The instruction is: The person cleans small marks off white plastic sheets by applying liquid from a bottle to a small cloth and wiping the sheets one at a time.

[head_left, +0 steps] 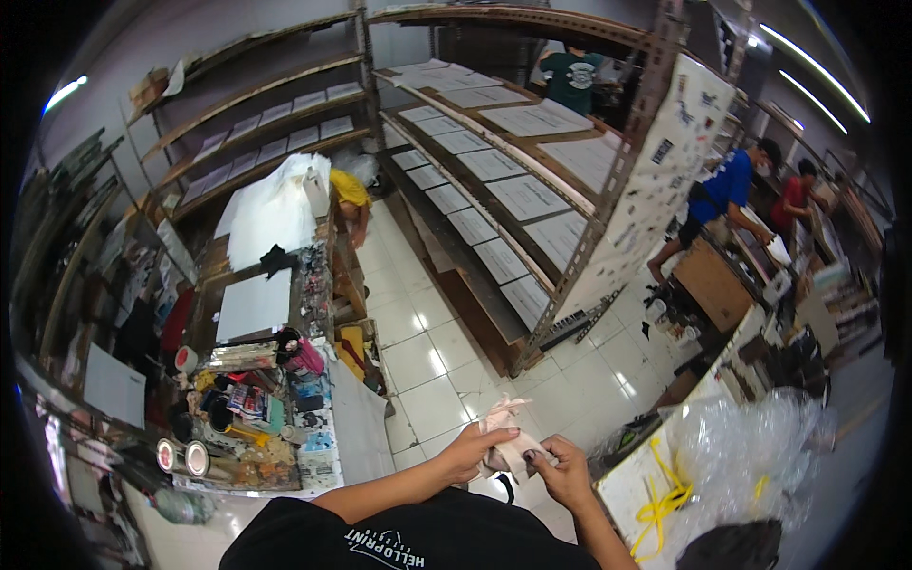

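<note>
Close in front of my body, both hands hold a crumpled, pale pinkish cloth (511,439). The fingers of my left hand (472,450) are closed on its left side, with the thumb on top. My right hand (566,472) pinches its lower right edge between thumb and fingers. Loose ends of the cloth stick up above the left thumb. Whether it is a rag or a glove, I cannot tell.
To the left stands a work table (323,285) cluttered with ink pots and tools, with a white stack (275,214) behind. Racks of printed sheets (475,228) rise ahead. Clear plastic wrap (750,456) and yellow straps (665,499) lie at right. Several people work farther off.
</note>
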`<state>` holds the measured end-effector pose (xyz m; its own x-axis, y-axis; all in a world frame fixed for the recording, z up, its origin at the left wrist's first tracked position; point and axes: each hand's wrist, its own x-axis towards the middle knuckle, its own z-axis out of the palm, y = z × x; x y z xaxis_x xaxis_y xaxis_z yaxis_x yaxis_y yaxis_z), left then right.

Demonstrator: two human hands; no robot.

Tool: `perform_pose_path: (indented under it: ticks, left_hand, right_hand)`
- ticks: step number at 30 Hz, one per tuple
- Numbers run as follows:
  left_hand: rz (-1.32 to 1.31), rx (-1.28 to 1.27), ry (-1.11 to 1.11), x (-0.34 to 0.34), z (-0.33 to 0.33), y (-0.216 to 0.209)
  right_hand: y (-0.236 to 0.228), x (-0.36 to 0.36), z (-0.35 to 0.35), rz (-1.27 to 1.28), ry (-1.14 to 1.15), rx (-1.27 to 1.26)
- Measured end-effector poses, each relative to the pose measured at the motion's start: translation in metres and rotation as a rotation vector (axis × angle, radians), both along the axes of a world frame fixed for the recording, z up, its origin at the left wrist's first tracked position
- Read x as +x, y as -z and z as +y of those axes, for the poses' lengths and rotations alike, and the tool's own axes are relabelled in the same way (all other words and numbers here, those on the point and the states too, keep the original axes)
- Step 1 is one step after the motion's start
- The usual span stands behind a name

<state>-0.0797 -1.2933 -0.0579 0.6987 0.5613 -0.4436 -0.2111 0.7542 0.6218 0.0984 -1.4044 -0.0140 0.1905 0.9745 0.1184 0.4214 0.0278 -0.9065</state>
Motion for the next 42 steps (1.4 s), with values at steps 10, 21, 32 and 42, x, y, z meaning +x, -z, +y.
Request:
perform_pose_path:
  ticks: [10, 21, 32, 42]
  left_hand:
    - [-0.234, -0.318, -0.089, 0.008, 0.196, 0.063]
    - [0.145, -0.042, -0.397, -0.054, 0.43, 0.033]
    - [0.148, 0.071, -0.992, -0.158, 0.576, 0.074]
    - [1.492, 0.566, -1.291, -0.327, 0.676, 0.128]
  right_hand:
    - [0.021, 0.025, 0.233, 0.329, -0.274, 0.123]
    - [-0.033, -0.021, 0.506, 0.563, -0.158, -0.107]
    - [0.022, -0.041, 0.686, 0.445, -0.267, -0.26]
    - [0.027, -0.023, 0.863, 0.479, -0.333, -0.297]
